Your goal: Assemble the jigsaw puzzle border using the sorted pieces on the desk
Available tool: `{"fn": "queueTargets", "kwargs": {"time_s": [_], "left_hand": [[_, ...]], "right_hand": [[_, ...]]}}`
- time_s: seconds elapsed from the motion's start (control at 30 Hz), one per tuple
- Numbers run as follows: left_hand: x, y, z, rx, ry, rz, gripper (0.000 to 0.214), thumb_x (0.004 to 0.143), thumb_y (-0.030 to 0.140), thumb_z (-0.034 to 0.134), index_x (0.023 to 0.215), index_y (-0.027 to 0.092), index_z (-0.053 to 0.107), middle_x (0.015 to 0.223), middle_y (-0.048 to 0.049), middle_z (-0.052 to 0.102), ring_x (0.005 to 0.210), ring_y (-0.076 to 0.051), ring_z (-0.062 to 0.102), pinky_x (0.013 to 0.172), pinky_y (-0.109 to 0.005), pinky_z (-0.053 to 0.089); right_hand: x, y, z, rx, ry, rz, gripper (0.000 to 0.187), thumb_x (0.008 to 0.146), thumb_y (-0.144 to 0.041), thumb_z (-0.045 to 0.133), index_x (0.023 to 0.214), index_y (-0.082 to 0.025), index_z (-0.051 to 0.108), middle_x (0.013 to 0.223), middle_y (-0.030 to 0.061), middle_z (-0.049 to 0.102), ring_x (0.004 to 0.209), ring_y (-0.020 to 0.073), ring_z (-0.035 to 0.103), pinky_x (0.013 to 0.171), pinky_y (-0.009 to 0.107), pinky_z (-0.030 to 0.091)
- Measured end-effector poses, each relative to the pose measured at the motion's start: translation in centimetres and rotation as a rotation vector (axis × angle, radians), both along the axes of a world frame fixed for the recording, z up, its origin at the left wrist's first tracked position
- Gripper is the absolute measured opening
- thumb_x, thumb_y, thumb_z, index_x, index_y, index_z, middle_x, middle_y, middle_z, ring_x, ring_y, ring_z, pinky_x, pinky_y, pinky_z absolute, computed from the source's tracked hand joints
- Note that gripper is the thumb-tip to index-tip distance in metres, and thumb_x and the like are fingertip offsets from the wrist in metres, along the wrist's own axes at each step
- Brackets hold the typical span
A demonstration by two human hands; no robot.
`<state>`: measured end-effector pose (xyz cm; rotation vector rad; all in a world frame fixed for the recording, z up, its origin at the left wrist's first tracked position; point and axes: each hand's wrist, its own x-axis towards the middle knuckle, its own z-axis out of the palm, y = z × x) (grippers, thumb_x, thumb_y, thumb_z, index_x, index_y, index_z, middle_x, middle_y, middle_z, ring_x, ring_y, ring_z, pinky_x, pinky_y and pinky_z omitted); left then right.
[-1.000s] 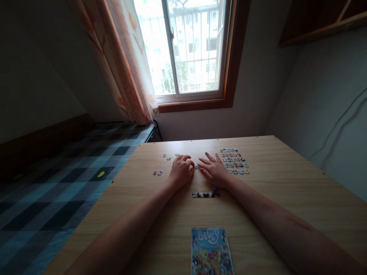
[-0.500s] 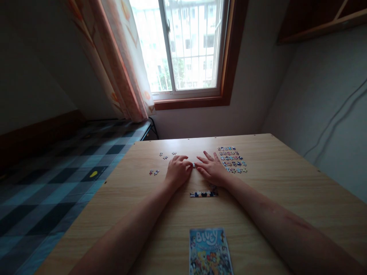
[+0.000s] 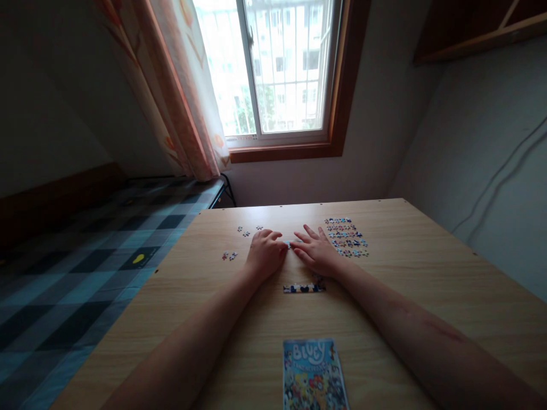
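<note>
Small pale-blue jigsaw puzzle pieces (image 3: 288, 245) lie on the table between my two hands, partly hidden by the fingertips. My left hand (image 3: 265, 253) is closed, its thumb and forefinger pinched at the left side of these pieces. From the right, my right hand (image 3: 317, 251) rests with fingers spread, a fingertip touching the pieces' other side. A joined strip of puzzle pieces (image 3: 304, 288) lies nearer to me, its right end close to my right wrist.
Rows of loose puzzle pieces (image 3: 346, 236) lie right of my right hand. Several more pieces (image 3: 247, 234) are scattered at the left. A Bluey picture card (image 3: 315, 373) lies at the front of the wooden table (image 3: 179, 319). A bed (image 3: 85, 245) stands to the left, below a window (image 3: 290, 68).
My left fingers have shifted very slightly at the pieces, and a little more pale blue shows between the hands. My right hand stays almost still.
</note>
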<state>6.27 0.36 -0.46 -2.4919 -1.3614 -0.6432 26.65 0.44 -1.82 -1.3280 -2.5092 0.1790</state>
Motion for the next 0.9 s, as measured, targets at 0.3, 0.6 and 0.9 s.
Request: {"fn": "queueTargets", "kwargs": {"time_s": [0.3,0.6,0.9], "left_hand": [[-0.01,-0.18,-0.13,-0.003,-0.010,0.054,0.016,0.087,0.026,0.063,0.094,0.024,0.077,0.111,-0.0071,0.072,0.103,-0.028,0.059,0.095,-0.047,0.045],[-0.07,-0.18,-0.08,-0.013,-0.040,0.044,0.017,0.088,0.025,0.062,0.082,0.024,0.079,0.109,-0.0070,0.074,0.102,-0.029,0.060,0.093,-0.048,0.046],[-0.11,-0.16,-0.27,-0.032,-0.045,0.051,0.016,0.088,0.023,0.061,0.084,0.025,0.077,0.106,-0.0056,0.073,0.098,-0.026,0.060,0.091,-0.044,0.047]], "right_hand": [[0.06,0.24,-0.38,0.008,-0.004,0.002,0.048,0.102,-0.049,0.028,0.139,-0.034,0.056,0.156,0.0044,0.039,0.151,0.0337,0.016,0.117,0.068,0.010],[0.11,0.29,-0.44,0.001,0.004,0.008,0.048,0.102,-0.049,0.029,0.139,-0.033,0.056,0.156,0.0046,0.039,0.151,0.0339,0.016,0.118,0.067,0.010],[0.19,0.22,-0.51,0.008,0.027,0.007,0.047,0.102,-0.049,0.031,0.137,-0.033,0.057,0.155,0.0046,0.040,0.151,0.0330,0.018,0.118,0.066,0.011]]}}
